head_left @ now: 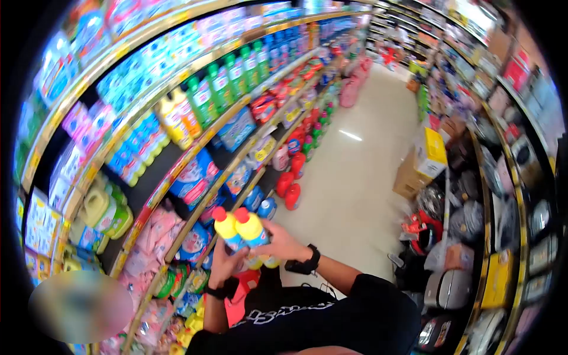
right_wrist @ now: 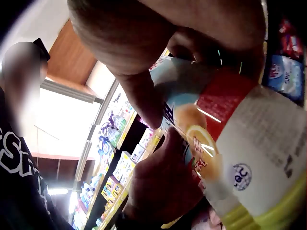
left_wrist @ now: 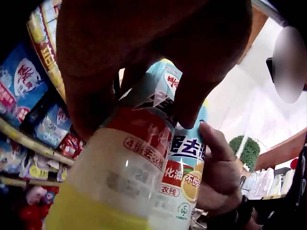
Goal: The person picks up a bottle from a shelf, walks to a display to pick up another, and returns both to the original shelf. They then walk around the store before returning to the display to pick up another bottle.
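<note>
Left hand [head_left: 220,265] wraps its fingers round the body of a yellow bottle [head_left: 229,235], and the right hand [head_left: 283,242] grasps a second yellow bottle [head_left: 254,234] just beside it. Both bottles are upright and touching, held on the aisle side of the shelf rack [head_left: 204,141], level with its lower tiers. Holding the pair well seems to call for firm grips on the bodies, red caps [head_left: 219,213] kept uppermost, so neither bottle slides against the other.

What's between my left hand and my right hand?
Two red-capped yellow bottles, side by side, one gripped by the left hand, one by the right hand. The head view shows it.
</note>
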Tool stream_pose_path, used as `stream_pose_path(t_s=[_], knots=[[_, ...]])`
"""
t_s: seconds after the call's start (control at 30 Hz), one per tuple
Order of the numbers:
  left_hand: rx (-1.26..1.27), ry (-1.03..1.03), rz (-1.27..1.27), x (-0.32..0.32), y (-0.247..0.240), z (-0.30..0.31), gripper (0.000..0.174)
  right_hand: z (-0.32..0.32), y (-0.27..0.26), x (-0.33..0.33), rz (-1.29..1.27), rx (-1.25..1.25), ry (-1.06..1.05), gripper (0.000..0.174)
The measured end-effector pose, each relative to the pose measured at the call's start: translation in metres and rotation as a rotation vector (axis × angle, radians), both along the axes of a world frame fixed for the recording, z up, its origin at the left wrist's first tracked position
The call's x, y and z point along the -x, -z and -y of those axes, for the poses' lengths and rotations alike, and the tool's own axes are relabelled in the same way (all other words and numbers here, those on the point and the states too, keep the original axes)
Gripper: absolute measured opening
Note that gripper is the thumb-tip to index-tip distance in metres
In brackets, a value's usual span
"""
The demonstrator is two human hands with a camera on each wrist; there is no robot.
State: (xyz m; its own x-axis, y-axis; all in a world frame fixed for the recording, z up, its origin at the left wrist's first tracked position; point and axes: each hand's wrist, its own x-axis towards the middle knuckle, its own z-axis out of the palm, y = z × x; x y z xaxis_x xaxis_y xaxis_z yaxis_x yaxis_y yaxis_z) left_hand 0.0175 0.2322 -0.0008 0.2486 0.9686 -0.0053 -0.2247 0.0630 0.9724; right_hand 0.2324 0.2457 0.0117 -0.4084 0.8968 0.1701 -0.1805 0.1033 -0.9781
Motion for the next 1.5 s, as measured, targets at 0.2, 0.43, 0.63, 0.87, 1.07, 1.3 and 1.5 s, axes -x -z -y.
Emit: stream_pose_path(t_s=[0.2, 0.43, 0.63, 0.87, 1.07, 1.3, 1.5], knots=[[-0.236, -0.202, -0.187, 0.054, -0.018, -0.107, 0.078, -0.118, -0.035, 0.055, 0.288, -0.35, 0.133, 0.068], [-0.47, -0.562, -0.498, 0.117, -0.07, -0.204, 0.054, -0.243, -0.094, 0.134, 0.364, -0.781, 0.177, 0.057], [-0.498, -0.821, -0.569, 0.157, -0.09, -0.264, 0.05, -0.319, -0.094, 0.202, 0.225, -0.768, 0.2, 0.059], [-0.376, -0.998, -0.45, 0.185, -0.075, -0.331, 0.043, -0.377, -0.085, 0.263, 0.256, -0.775, 0.287, 0.059], [-0.383, -1.093, -0.592, 0.191, -0.079, -0.358, 0.042, -0.405, -0.07, 0.288, 0.21, -0.805, 0.324, 0.067], [-0.446, -1.053, -0.715, 0.214, -0.071, -0.383, 0.042, -0.41, -0.071, 0.297, 0.336, -0.782, 0.416, 0.068], [-0.353, -1.038, -0.908, 0.223, -0.067, -0.39, 0.051, -0.419, -0.064, 0.304, 0.529, -0.876, 0.513, 0.067]])
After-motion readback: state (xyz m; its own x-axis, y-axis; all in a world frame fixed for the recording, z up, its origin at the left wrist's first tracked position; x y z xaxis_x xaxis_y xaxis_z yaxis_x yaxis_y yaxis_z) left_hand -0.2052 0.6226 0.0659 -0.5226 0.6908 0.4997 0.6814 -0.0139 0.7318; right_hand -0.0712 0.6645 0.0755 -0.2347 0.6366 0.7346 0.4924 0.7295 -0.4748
